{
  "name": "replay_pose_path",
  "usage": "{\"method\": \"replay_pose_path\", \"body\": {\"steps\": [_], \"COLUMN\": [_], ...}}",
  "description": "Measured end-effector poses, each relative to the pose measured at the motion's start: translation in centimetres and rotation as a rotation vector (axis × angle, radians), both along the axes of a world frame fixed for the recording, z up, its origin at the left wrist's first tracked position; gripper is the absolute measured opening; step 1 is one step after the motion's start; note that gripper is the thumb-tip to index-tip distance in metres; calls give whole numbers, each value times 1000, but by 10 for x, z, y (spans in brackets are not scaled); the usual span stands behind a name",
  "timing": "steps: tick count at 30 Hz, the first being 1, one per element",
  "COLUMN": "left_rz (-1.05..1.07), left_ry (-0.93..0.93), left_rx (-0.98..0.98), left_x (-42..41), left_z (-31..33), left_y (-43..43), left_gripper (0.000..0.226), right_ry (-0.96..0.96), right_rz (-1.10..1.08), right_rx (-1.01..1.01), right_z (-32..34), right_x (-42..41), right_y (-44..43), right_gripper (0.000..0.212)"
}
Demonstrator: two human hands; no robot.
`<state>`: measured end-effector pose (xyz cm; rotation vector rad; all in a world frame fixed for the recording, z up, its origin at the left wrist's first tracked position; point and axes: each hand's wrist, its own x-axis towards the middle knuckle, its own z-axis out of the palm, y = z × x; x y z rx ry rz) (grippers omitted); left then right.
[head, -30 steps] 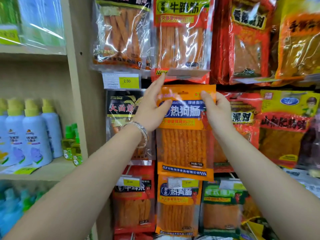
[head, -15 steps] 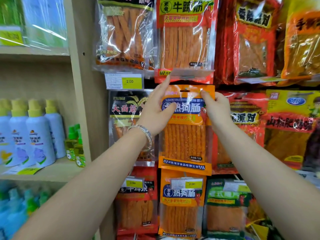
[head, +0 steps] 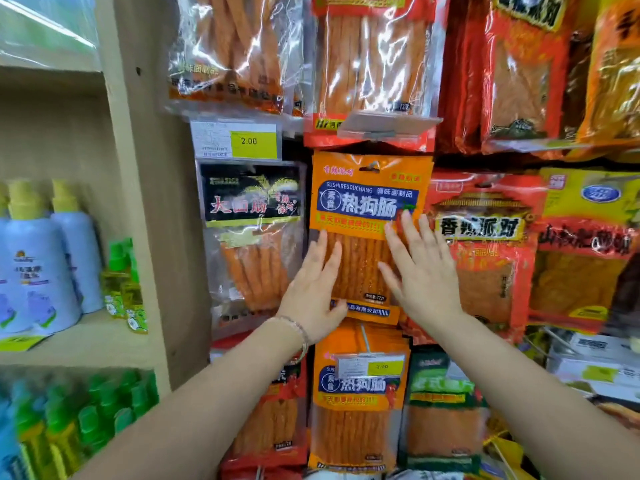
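Orange spicy-strip packet (head: 367,202) hangs centre frame; left hand (head: 311,292) and right hand (head: 424,280) lie flat against it. Both grips fully open: fingers straight, holding nothing.

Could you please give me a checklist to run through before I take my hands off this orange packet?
1. Orange packet hooked through its hang hole: ok.
2. Packet straight, label facing out: ok.
3. Left hand flat on it, gripping nothing: ok.
4. Right hand flat on it, fingers straight: ok.
5. Price on the clear tag holder above: cannot tell.
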<state>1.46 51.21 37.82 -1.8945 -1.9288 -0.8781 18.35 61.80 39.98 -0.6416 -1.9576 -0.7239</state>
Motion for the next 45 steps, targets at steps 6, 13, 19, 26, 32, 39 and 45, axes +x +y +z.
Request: {"method": "replay_pose_path", "body": {"steps": [6,13,19,26,32,39,45], "left_rz": [35,80,56,-169,-182,306,572], "left_ry": [-37,-120,-141,-244,-454,-941,-1187], "left_rx": [-62,-127,-256,-237,-140,-517,-744], "left_x": [-15,-28,-31,4,32,22,-3], "left_z": [6,13,26,20,-65,-232,-350], "left_y": [35,74,81,26,-99,-271,-406], "left_gripper": [91,96,95,65,33,25,30], "right_ry": [-145,-313,-478,-300,36,57,-292], "right_rz": [-229,-456,-577,-220,154,254,184], "right_rx": [-45,-206,-301,-363,-706,-1288,-1754], "right_z": [9,23,40,27,-52,-205,-319], "right_x": [-25,-53,-57,-20,20,25,-15], "right_y": [24,44,43,-9,-93,-218,-336], "right_gripper": [63,60,59,46,30,22,19]}}
